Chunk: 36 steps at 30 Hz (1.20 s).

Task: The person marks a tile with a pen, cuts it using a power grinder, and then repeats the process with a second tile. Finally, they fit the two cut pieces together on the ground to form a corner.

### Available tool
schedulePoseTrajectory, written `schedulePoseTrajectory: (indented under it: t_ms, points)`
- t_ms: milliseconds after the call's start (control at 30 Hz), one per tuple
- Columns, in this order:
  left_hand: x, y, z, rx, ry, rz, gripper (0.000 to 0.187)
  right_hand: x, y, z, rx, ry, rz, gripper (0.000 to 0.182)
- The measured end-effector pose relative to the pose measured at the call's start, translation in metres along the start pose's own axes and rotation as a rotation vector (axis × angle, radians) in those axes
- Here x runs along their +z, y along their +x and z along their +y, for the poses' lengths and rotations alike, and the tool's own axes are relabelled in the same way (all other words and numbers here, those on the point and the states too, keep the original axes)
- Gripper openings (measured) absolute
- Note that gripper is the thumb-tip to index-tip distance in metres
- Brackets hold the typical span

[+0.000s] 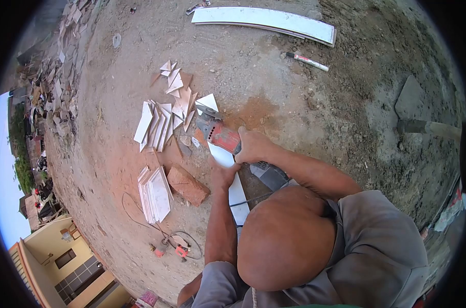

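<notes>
My right hand (255, 146) is wrapped round the rear of a red and grey angle grinder (224, 138). The grinder's guarded head (208, 112) sits over the far end of a white tile strip (237, 197). My left hand (223, 173) is closed on the strip just behind the grinder, and the strip runs back between my arms. A dark cord (253, 199) crosses the strip near my body. Just left of the grinder head lie cut tile pieces (183, 105) with white faces and reddish edges.
Stacked angled tile pieces (156, 126) and another stack (155, 196) lie on the left beside a reddish block (188, 185). A cable with red connectors (181, 250) is nearby. Ahead are long white strips (263, 21) and a marker (307, 62); a trowel (410, 105) lies right.
</notes>
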State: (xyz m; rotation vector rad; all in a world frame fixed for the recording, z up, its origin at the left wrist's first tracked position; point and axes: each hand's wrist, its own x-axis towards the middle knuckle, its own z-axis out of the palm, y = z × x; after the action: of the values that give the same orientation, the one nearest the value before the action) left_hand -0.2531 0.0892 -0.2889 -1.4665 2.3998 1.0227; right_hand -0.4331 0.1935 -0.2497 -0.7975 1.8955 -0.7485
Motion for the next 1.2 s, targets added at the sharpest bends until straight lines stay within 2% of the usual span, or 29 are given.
schedulePoseTrajectory:
  t_ms: [267, 533, 667, 967, 1033, 1067, 1133, 1200]
  points:
    - [-0.001, -0.002, 0.005, 0.021, 0.046, 0.020, 0.107, -0.003, -0.006, 0.000, 0.013, -0.005, -0.001, 0.062]
    - [-0.002, -0.001, 0.009, 0.085, -0.012, 0.027, 0.095, -0.004, -0.008, 0.002, 0.018, 0.013, -0.017, 0.061]
    - [-0.004, -0.003, 0.015, 0.038, -0.025, 0.008, 0.094, -0.001, -0.008, 0.006, 0.009, 0.011, -0.004, 0.061]
    - [-0.007, -0.005, 0.022, 0.010, -0.026, 0.013, 0.096, 0.005, -0.011, 0.017, 0.007, 0.018, 0.018, 0.062]
    - [-0.012, -0.007, 0.027, -0.122, -0.046, -0.085, 0.110, 0.003, -0.013, 0.016, 0.009, 0.038, 0.000, 0.063]
    - [-0.010, -0.007, 0.024, -0.123, -0.046, -0.084, 0.110, 0.003, -0.013, 0.017, 0.009, 0.038, -0.001, 0.063]
    - [-0.004, -0.004, 0.018, 0.038, -0.030, 0.032, 0.095, 0.004, -0.011, 0.017, 0.028, 0.041, -0.009, 0.063]
    - [-0.002, -0.003, 0.016, 0.022, -0.028, 0.035, 0.095, 0.003, -0.010, 0.017, 0.021, 0.040, 0.005, 0.063]
